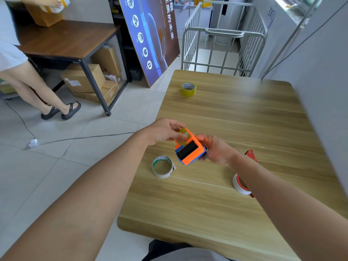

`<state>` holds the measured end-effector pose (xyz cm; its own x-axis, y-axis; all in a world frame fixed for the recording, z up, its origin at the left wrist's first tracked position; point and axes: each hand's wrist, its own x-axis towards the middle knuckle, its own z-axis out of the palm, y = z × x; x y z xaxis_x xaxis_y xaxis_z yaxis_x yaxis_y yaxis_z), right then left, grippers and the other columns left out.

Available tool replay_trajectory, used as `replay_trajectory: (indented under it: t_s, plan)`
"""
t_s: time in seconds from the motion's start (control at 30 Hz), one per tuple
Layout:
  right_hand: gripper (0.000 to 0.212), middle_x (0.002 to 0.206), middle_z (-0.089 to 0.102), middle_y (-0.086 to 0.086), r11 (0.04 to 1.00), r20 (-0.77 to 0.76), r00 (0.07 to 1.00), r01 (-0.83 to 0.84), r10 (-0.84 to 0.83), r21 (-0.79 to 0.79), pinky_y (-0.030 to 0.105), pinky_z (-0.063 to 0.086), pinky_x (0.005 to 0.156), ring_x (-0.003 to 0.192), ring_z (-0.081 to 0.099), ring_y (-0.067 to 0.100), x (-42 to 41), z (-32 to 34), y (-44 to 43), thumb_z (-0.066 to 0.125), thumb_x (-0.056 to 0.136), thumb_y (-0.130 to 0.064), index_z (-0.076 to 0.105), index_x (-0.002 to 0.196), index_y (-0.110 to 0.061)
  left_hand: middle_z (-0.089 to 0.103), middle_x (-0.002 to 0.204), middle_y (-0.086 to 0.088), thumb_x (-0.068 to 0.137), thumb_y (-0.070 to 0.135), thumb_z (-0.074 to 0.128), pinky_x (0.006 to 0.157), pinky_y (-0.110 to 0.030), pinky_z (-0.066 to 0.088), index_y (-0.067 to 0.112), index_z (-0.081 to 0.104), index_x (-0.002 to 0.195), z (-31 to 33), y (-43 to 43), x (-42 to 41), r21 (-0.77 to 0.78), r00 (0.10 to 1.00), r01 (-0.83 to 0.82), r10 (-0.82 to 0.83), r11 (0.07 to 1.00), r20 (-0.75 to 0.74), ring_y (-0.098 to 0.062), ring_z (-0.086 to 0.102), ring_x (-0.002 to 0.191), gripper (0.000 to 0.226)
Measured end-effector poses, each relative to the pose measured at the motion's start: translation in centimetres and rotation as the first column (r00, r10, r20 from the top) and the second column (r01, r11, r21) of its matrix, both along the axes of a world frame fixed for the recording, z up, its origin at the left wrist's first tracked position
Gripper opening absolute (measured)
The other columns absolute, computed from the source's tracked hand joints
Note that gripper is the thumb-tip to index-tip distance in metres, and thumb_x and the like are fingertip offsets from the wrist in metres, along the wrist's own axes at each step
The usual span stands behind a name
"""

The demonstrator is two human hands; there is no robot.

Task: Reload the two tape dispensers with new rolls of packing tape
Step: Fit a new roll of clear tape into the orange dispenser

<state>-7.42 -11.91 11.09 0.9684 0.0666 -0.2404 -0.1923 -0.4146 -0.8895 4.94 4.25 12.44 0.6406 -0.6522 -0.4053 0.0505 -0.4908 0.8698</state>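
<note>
The orange dispenser point(191, 151) is held in the air above the wooden table point(235, 117), near its left edge, black roller facing up. Right hand point(214, 150) grips it from the right side, fingers closed around the body. Left hand point(165, 131) pinches the yellowish tape roll point(182, 133) at the far end of the dispenser, thumb & fingers pressed on it. Just below, an empty white core point(162, 166) lies flat on the table, close to the left edge. A red dispenser point(243, 182) lies to the right, partly hidden under the right forearm. A new yellow roll point(188, 89) stands at the far left, well apart. Middle & far right of the table are free
</note>
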Motion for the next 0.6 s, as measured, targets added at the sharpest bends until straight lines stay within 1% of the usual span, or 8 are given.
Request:
replay_trajectory:
  t_s: [0.07, 0.13, 0.2, 0.23, 0.3, 0.37, 0.47, 0.6]
  plan:
    - [0.05, 0.077, 0.058, -0.006, 1.0, -0.016, 1.0, -0.01, 0.009, -0.026, 0.018, 0.047, 0.064, 0.066, 0.055, -0.001, 0.2, -0.3, -0.1, 0.049, 0.068, 0.029, 0.058, 0.085, -0.018, 0.058, 0.124, -0.005, 0.073, 0.015, 0.077, 0.098, -0.032, 0.048, 0.017, 0.058, 0.124, -0.5, 0.3, 0.1, -0.036, 0.997, -0.026, 0.023, 0.999, -0.07, -0.014, 0.057, 0.112, 0.054]
    - [0.043, 0.078, 0.057, -0.002, 0.999, -0.022, 1.0, 0.002, -0.003, -0.035, 0.012, 0.045, 0.059, 0.063, 0.053, -0.003, 0.4, -0.3, -0.1, 0.048, 0.07, 0.03, 0.059, 0.094, -0.004, 0.059, 0.128, -0.006, 0.076, 0.017, 0.074, 0.1, -0.033, 0.046, 0.016, 0.057, 0.125, -0.9, 0.3, -0.1, -0.074, 0.994, -0.078, 0.073, 0.994, -0.076, -0.016, 0.058, 0.113, 0.052]
    - [0.043, 0.081, 0.057, 0.002, 0.999, -0.022, 0.999, 0.026, -0.027, -0.023, 0.009, 0.044, 0.056, 0.062, 0.053, -0.003, 0.6, -0.4, -0.1, 0.046, 0.071, 0.03, 0.056, 0.105, 0.008, 0.061, 0.127, -0.005, 0.077, 0.02, 0.074, 0.102, -0.033, 0.045, 0.015, 0.058, 0.124, -1.0, -0.2, -0.4, -0.08, 0.993, -0.111, 0.113, 0.991, 0.021, -0.016, 0.059, 0.112, 0.05]
    - [0.045, 0.081, 0.057, 0.001, 0.999, -0.024, 0.999, 0.035, -0.035, -0.017, 0.008, 0.045, 0.055, 0.061, 0.054, -0.006, 0.5, -0.4, -0.1, 0.046, 0.071, 0.031, 0.056, 0.108, 0.008, 0.062, 0.125, -0.004, 0.077, 0.021, 0.075, 0.102, -0.031, 0.044, 0.014, 0.058, 0.124, -1.0, -0.5, -0.6, -0.068, 0.991, -0.104, 0.109, 0.992, 0.082, -0.014, 0.059, 0.111, 0.051]
    - [0.05, 0.083, 0.058, 0.001, 0.999, -0.014, 0.999, 0.043, -0.043, -0.011, 0.008, 0.045, 0.055, 0.062, 0.055, -0.007, 0.4, -0.4, -0.3, 0.046, 0.07, 0.032, 0.056, 0.111, 0.006, 0.063, 0.118, 0.001, 0.074, 0.023, 0.077, 0.098, -0.025, 0.043, 0.014, 0.059, 0.122, -0.7, -0.9, -0.8, -0.031, 0.985, -0.059, 0.063, 0.998, 0.16, -0.01, 0.058, 0.109, 0.053]
    - [0.049, 0.088, 0.059, 0.004, 0.999, -0.003, 1.0, 0.029, -0.029, -0.02, 0.008, 0.046, 0.058, 0.07, 0.055, 0.0, 0.4, -0.3, -0.3, 0.047, 0.069, 0.031, 0.057, 0.111, 0.006, 0.064, 0.105, 0.007, 0.069, 0.023, 0.081, 0.089, -0.021, 0.047, 0.017, 0.061, 0.111, -0.3, -1.1, -0.9, -0.006, 0.981, -0.025, 0.026, 1.0, 0.192, -0.009, 0.059, 0.102, 0.047]
    - [0.046, 0.082, 0.06, -0.002, 1.0, -0.003, 1.0, 0.014, -0.014, -0.02, 0.009, 0.046, 0.058, 0.065, 0.056, -0.007, 0.3, -0.1, -0.2, 0.047, 0.069, 0.031, 0.058, 0.104, 0.004, 0.063, 0.103, 0.001, 0.065, 0.025, 0.082, 0.088, -0.027, 0.051, 0.017, 0.059, 0.104, 0.0, -0.9, -0.8, 0.021, 0.976, -0.01, 0.005, 1.0, 0.218, -0.012, 0.06, 0.1, 0.046]
    - [0.052, 0.071, 0.058, -0.008, 1.0, 0.011, 1.0, 0.023, -0.023, 0.0, 0.011, 0.045, 0.057, 0.056, 0.054, -0.009, 0.0, 0.0, 0.2, 0.046, 0.068, 0.032, 0.059, 0.082, -0.016, 0.062, 0.091, -0.001, 0.075, 0.019, 0.074, 0.089, -0.034, 0.052, 0.011, 0.06, 0.104, 0.3, -0.4, -0.4, 0.003, 0.98, -0.013, 0.012, 1.0, 0.199, -0.017, 0.061, 0.091, 0.033]
